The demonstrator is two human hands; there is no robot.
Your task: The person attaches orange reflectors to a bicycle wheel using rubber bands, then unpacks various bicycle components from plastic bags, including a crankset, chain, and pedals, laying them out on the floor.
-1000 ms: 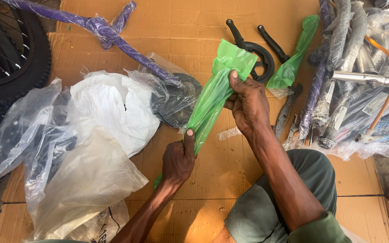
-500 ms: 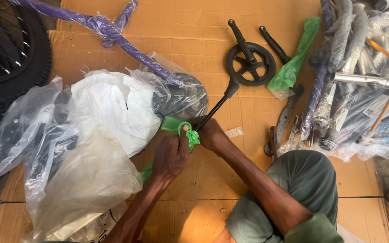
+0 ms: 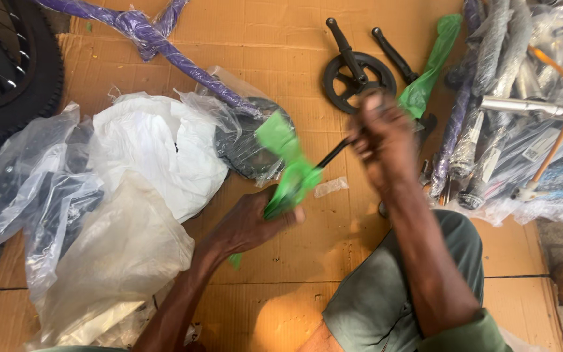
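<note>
we pinch the green plastic sleeve [image 3: 289,171] in our left hand [image 3: 252,223] near the cardboard's [image 3: 164,78] centre, while our blurred right hand [image 3: 380,140] at two o'clock of it closes around a thin black rod [image 3: 331,154], just below the black chainwheel [image 3: 358,78].

Light: bright warm daylight | shadows: soft | glare: plastic bags [image 3: 131,156] | blur: moving hands

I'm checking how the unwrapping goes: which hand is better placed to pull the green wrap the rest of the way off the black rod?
Left, likely. The left hand already grips the green wrap at the rod's free end, while the right hand holds the black rod itself.
</note>
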